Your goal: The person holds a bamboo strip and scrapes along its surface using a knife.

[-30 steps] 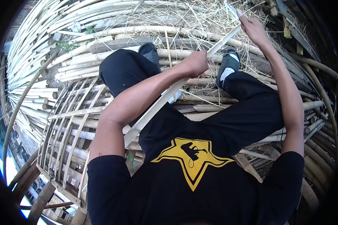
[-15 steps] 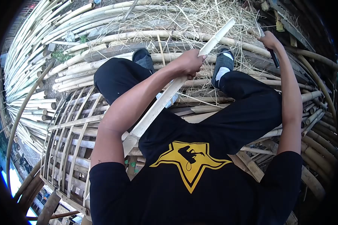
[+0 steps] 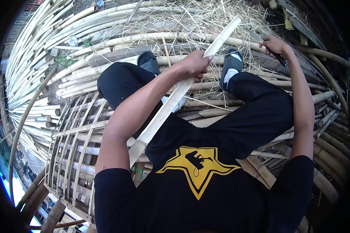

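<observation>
Bamboo poles [image 3: 144,39] cover the ground, laid in long rows that look bowed in the head view. Loose shavings [image 3: 221,17] are scattered over their far part, thickest toward upper centre. Big pile of poles [image 3: 31,73] at far left, many cut ends showing. Green weeds [image 3: 63,60] sit in a gap beside it. Slatted bamboo frame [image 3: 78,149] at lower left, strips crossing each other, next to the left arm. More poles and split pieces [image 3: 334,155] at right, past the right arm.

Person is seated, knees bent out to the sides. Black T-shirt [image 3: 159,206] with a yellow star print [image 3: 206,176], dark trousers [image 3: 260,105], one dark shoe [image 3: 147,62] by the left knee, other dark shoe [image 3: 232,66] ahead of the right leg, with something white at that foot.

Left hand [image 3: 197,65]: closed round the pale bamboo strip [image 3: 165,112], gripping it past mid-length. Strip runs diagonally, lower end between left arm and torso, middle across the left leg, far end up over the shavings. Node line visible near the lower end, another toward the far end.

Right hand [image 3: 274,45]: fingers wrapped round the knife [image 3: 279,58] at its dark handle. Blade points up-left, tip near the strip's far end, visible gap between them. Handle butt sticks out by the right wrist.
</observation>
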A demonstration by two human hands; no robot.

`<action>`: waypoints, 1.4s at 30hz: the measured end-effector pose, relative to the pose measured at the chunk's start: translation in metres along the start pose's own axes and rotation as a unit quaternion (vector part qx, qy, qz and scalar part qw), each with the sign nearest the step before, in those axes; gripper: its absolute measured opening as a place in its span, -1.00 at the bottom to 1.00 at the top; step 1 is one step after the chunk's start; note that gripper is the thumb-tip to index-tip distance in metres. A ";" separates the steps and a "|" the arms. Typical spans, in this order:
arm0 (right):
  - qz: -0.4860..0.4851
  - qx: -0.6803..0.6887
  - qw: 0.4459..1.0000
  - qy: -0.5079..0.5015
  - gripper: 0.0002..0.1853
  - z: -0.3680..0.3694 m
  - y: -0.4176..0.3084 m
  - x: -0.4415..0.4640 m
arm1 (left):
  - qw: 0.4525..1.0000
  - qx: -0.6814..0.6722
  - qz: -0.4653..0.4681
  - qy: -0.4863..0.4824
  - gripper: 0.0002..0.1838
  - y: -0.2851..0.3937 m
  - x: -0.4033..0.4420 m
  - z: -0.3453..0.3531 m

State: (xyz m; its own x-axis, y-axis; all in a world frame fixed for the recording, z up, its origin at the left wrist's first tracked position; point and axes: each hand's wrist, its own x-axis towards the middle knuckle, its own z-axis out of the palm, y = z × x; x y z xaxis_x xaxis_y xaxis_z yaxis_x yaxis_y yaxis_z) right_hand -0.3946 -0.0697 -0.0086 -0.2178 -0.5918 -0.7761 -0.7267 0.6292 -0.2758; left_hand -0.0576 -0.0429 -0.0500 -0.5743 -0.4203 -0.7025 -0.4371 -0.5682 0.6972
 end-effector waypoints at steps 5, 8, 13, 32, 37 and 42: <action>-0.124 0.143 0.982 0.002 -0.72 0.038 -0.037 -0.002 | 0.999 -0.039 0.011 0.001 -0.70 0.002 0.001 -0.003; -0.227 0.103 0.968 -0.021 -0.73 0.059 -0.056 -0.001 | 0.999 -0.042 0.019 -0.010 -0.69 0.003 0.002 -0.005; -0.284 -0.080 0.944 0.146 -0.57 0.057 -0.043 0.026 | 0.999 -0.019 0.037 -0.009 -0.66 0.003 -0.008 -0.004; -0.345 -0.180 0.901 0.192 -0.64 0.056 -0.049 0.022 | 0.999 -0.043 0.029 -0.005 -0.65 0.003 -0.001 -0.006; -0.371 -0.208 0.892 0.151 -0.62 0.075 -0.068 -0.008 | 0.996 -0.080 0.026 -0.001 -0.68 0.003 0.004 -0.007; -0.353 -0.231 0.897 0.130 -0.55 0.077 -0.055 0.006 | 0.997 -0.075 0.018 -0.011 -0.65 0.003 0.000 -0.005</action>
State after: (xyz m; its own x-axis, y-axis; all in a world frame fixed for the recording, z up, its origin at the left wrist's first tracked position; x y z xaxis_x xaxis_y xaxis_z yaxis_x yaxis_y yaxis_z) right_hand -0.3053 -0.0690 -0.0419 0.3018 -0.8963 -0.3248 -0.9230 -0.1893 -0.3351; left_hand -0.0552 -0.0486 -0.0483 -0.6030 -0.4283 -0.6730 -0.3080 -0.6532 0.6917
